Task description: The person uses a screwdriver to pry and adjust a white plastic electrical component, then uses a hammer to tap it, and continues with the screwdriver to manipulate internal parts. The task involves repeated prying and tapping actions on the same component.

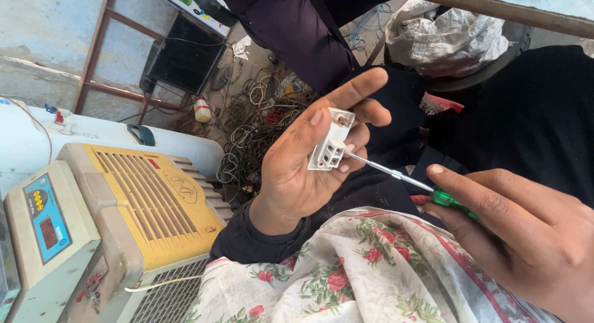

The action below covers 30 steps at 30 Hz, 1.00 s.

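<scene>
**Small white fitting held up to a screwdriver tip**

The left hand (297, 168) is raised above the lap, palm turned towards the camera, with a small white moulded plastic fitting (331, 142) pinched between thumb and fingers. The thumb lies along the fitting's near face, the forefinger is stretched out above it, and the other fingers curl in behind; this grip is closed on the part. The fitting shows a round hole near its top and a block of little square openings at its lower end.

The right hand (526, 236) is wrapped around the translucent green handle of a slim screwdriver with a bright metal shaft (396, 173). Its grip is closed on the handle, thumb laid along the top. The shaft slants up and left, and its tip sits at the lower end of the fitting, by the square openings; whether it has entered one I cannot tell.

The fitting looks light, stiff and thin-walled, so it would likely crack under a hard squeeze and twist away under tool pressure. Holding it by its solid outer sides, clear of the openings, seems safest.

A white cloth printed with red flowers (346, 273) covers the lap below. To the left stand a yellow and beige louvred appliance (154, 199) and a heap of tangled cables (253, 125).
</scene>
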Motion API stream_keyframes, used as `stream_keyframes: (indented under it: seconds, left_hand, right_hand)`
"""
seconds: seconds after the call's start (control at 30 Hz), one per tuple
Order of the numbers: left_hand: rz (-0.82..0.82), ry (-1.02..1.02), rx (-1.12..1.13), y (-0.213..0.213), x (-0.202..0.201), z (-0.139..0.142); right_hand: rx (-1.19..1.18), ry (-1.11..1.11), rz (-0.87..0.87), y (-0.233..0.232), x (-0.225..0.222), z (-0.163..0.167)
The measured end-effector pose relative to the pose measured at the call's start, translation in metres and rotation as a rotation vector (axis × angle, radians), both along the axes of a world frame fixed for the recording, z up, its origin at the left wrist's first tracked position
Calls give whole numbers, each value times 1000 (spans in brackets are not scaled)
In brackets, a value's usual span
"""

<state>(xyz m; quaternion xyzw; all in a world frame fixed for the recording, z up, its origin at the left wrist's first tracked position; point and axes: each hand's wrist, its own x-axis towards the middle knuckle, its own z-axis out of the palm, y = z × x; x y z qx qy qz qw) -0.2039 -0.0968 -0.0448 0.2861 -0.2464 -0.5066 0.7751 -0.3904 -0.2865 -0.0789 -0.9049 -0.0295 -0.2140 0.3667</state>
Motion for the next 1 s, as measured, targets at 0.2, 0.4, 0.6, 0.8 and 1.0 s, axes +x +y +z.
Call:
stream_keyframes:
  seconds: [0.2, 0.4, 0.6, 0.8, 1.0]
  left_hand:
    - [56, -50, -2, 2, -3, 0]
    - [54, -31, 17, 3, -4, 1]
    - [25, -48, 19, 4, -2, 1]
    - [-8, -19, 18, 4, -2, 0]
    - [-7, 20, 9, 1, 0, 1]
  right_hand:
    - [-2, 8, -12, 1, 1, 1]
    - [20, 2, 16, 0, 0, 1]
    - [52, -17, 23, -1, 0, 1]
    - [33, 20, 15, -1, -1, 0]
    - [26, 38, 0, -1, 2, 3]
